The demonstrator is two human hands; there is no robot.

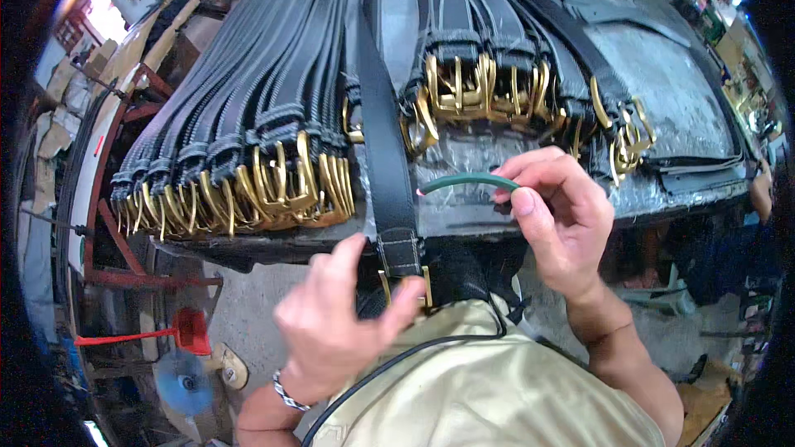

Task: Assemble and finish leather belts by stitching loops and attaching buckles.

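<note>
My left hand (335,327) pinches the buckle end of a single black belt (383,132) that hangs over the table's near edge; its brass buckle (406,281) sits by my fingers. My right hand (555,211) holds a thin green stick (464,182) with a pinkish tip pointing left, just right of that belt. A row of black belts with brass buckles (248,186) lies on the left of the table, another row (497,91) on the right.
The worktable (662,91) has a grey, worn top. A red metal frame (108,223) stands at left, with a red dustpan (186,331) and a blue disc (182,381) on the floor. Clutter lies at far right.
</note>
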